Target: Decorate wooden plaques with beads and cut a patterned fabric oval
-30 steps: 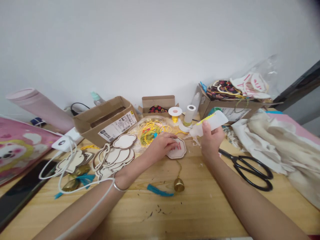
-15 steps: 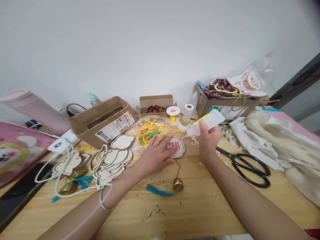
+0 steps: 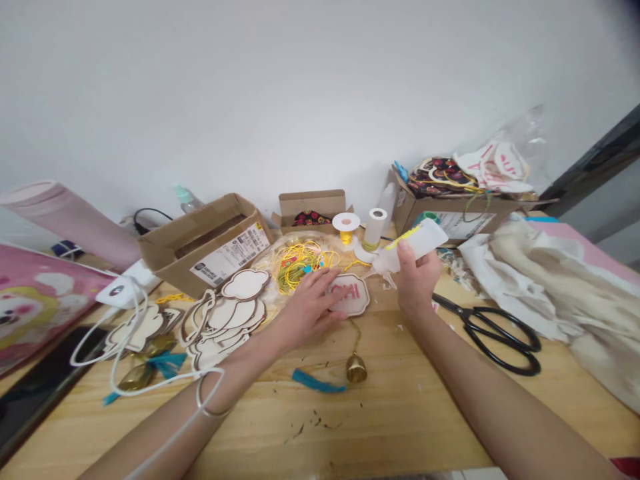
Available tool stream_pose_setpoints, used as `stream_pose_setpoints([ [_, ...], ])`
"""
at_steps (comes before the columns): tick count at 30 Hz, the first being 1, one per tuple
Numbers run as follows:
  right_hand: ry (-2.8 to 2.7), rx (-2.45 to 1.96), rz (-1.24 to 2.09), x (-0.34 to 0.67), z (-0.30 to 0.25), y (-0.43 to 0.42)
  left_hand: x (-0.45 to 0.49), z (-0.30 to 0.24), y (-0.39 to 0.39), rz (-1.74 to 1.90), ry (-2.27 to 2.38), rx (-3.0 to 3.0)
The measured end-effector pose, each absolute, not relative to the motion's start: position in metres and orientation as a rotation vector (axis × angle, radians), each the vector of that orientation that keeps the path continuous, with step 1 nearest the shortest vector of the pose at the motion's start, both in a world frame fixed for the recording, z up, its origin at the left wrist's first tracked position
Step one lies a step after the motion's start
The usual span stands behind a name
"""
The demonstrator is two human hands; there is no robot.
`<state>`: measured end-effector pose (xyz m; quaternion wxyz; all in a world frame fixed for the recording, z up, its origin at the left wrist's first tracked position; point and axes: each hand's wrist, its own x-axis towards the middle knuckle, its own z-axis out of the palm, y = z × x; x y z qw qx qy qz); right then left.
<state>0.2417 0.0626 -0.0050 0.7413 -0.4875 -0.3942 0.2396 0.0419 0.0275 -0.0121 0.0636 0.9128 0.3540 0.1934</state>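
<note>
In my right hand (image 3: 419, 273) is a white plastic squeeze bottle (image 3: 425, 237) with yellow markings, tilted so its narrow end points down and left. My left hand (image 3: 313, 303) is spread, its fingertips over the left part of a white scallop-edged plaque (image 3: 359, 303) with pink letters. Those fingers hide some of the lettering. Below the plaque, a brass bell (image 3: 356, 368) lies on a thin cord, with a teal tassel (image 3: 317, 381) to its left. Just behind my left hand is a tangle of yellow and green cords (image 3: 300, 267).
Blank wooden cut-outs (image 3: 230, 320) are piled left of centre beside a white cable (image 3: 113, 353). Black-handled scissors (image 3: 500, 333) lie at right, near crumpled cloth (image 3: 565, 300). Cardboard boxes (image 3: 200, 257) and a yellow thread spool (image 3: 346, 230) stand along the wall.
My left hand has shifted slightly left across the plaque, uncovering more of its pink letters. My right hand and the bottle have hardly moved.
</note>
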Motion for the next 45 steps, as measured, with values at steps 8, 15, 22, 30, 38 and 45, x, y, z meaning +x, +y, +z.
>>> stream_pose_setpoints([
  [8,-0.894,-1.08,0.468,0.241,-0.003,0.062,0.042,-0.014,0.022,0.542,1.075,2.786],
  [15,-0.841,-1.052,0.53,0.241,-0.002,0.062,0.046,-0.014,0.021,0.489,1.088,2.814],
  [22,-0.801,-1.033,0.549,0.24,0.0,0.061,0.044,-0.004,0.021,0.645,1.012,2.796],
  [30,-0.682,-1.001,0.578,0.246,-0.01,0.069,0.025,0.028,0.032,1.339,1.319,2.138],
  [38,-0.477,-0.863,0.761,0.249,0.028,0.058,0.013,0.013,0.041,1.054,1.316,2.175],
  [45,-0.486,-0.947,0.759,0.254,0.01,0.046,0.048,-0.008,0.019,0.541,1.124,2.706],
])
